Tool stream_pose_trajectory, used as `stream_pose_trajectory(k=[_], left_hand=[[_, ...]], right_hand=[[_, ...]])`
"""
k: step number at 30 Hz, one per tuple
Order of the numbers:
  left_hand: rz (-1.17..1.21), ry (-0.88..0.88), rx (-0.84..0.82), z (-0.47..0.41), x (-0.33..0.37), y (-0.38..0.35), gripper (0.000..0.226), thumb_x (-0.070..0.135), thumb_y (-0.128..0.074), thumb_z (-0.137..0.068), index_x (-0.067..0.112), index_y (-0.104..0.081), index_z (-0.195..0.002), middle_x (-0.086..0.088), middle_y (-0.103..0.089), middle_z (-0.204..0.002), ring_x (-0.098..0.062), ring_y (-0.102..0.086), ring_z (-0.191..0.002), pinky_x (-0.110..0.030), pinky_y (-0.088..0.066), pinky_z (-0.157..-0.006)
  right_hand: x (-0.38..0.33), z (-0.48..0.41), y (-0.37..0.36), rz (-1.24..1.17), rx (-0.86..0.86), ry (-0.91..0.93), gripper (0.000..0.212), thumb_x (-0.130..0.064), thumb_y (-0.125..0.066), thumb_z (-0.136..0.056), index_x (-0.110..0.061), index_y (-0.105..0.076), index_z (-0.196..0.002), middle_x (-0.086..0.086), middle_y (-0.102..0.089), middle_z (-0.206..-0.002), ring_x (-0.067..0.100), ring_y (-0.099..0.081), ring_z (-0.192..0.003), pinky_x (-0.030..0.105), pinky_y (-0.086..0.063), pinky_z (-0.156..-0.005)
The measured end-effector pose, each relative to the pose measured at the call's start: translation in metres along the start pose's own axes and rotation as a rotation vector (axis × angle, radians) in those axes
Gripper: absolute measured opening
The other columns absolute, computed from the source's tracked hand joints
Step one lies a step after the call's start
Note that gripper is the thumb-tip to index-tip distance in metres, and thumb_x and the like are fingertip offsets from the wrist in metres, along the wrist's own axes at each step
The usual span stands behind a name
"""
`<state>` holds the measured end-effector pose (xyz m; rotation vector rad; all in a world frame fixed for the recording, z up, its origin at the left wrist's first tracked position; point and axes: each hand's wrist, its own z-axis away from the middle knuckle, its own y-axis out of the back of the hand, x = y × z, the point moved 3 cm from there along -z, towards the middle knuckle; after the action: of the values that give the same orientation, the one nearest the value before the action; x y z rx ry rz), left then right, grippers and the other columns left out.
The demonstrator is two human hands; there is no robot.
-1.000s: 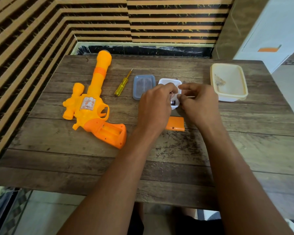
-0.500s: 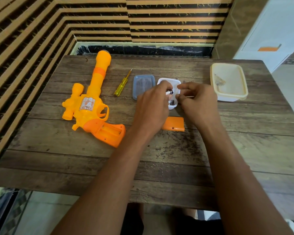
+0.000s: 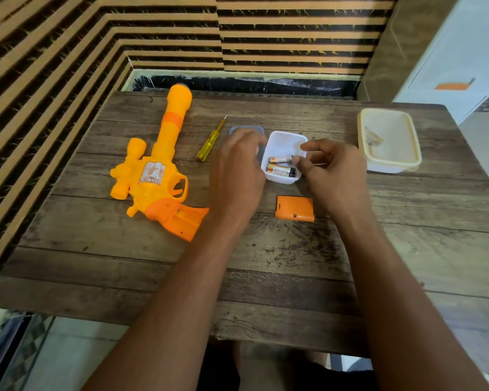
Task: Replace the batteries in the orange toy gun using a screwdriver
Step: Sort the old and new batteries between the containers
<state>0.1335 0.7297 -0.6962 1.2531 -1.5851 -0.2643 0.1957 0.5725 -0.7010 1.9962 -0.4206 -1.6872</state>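
**Head view, looking down at the table point(image 3: 266, 263).** The left hand point(image 3: 237, 176) lies knuckles-up over most of a blue lid point(image 3: 246, 127), of which only the far rim shows. Its fingers curl downward with the tips hidden, so it cannot be told whether it holds anything. The left forearm cuts off the butt end of the grip of the orange toy gun point(image 3: 158, 170).

The right hand point(image 3: 333, 170) rests at the right rim of a small white tub point(image 3: 283, 139). Its thumb and forefinger are parted and grip nothing, and the thumb tip appears to touch the end of the upper of two batteries point(image 3: 280, 171) lying side by side in the tub. The batteries' wrappers are gold and white with red print too small to read.

A patterned orange-and-white sticker on the gun's body is likewise illegible. The gun lies flat at the left of the table, with its yellow barrel toward the far edge and a scope on its left side. The darker orange grip is open at its compartment.

The orange battery cover point(image 3: 295, 208) lies apart, just nearer than the tub. The screwdriver point(image 3: 209, 143), with a clear yellow handle, lies between the gun and the lid. A cream container point(image 3: 390, 165) at far right holds a small, unclear object.
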Motion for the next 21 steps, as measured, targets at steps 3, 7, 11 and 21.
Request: stream_pose_trajectory(k=[3, 7, 11, 21], left_hand=[[-0.159, 0.087, -0.127, 0.0015, -0.0068, 0.0028, 0.027, 0.002, -0.069, -0.096, 0.002, -0.074, -0.122, -0.016, -0.061, -0.143, -0.035, -0.058, -0.130, -0.047, -0.052, -0.102], [-0.171, 0.192, -0.259, 0.0059, -0.0076, 0.0022, 0.030, 0.016, -0.071, -0.099, 0.005, -0.071, -0.127, -0.013, -0.048, -0.153, -0.030, -0.046, -0.141, -0.043, -0.046, -0.107], [-0.131, 0.244, -0.215, 0.0077, -0.0054, 0.0030, 0.022, 0.014, -0.074, -0.096, 0.001, -0.069, -0.113, -0.014, -0.050, -0.147, -0.031, -0.050, -0.137, -0.042, -0.050, -0.104], [-0.093, 0.303, -0.172, 0.0061, -0.0034, 0.0029, 0.027, 0.026, -0.087, -0.085, 0.009, -0.067, -0.092, -0.011, -0.065, -0.115, -0.023, -0.061, -0.107, -0.020, -0.037, -0.063]], right_hand=[[-0.0018, 0.0012, -0.0008, 0.020, 0.017, 0.005, 0.026, -0.027, -0.079, -0.090, -0.022, -0.077, -0.115, -0.015, -0.066, -0.079, 0.014, -0.071, -0.088, 0.035, -0.058, -0.086], [-0.0021, 0.0006, -0.0013, 0.026, 0.035, -0.009, 0.025, -0.024, -0.078, -0.089, -0.023, -0.077, -0.114, -0.014, -0.064, -0.079, 0.017, -0.071, -0.092, 0.039, -0.059, -0.091], [-0.0034, 0.0019, -0.0021, 0.020, 0.045, -0.032, 0.026, -0.022, -0.076, -0.088, -0.025, -0.077, -0.113, -0.011, -0.067, -0.082, 0.021, -0.072, -0.096, 0.045, -0.059, -0.093], [-0.0023, -0.0002, 0.0054, 0.056, 0.134, -0.077, 0.031, -0.014, -0.071, -0.081, -0.016, -0.079, -0.111, 0.000, -0.079, -0.098, 0.014, -0.072, -0.089, 0.028, -0.056, -0.085]])
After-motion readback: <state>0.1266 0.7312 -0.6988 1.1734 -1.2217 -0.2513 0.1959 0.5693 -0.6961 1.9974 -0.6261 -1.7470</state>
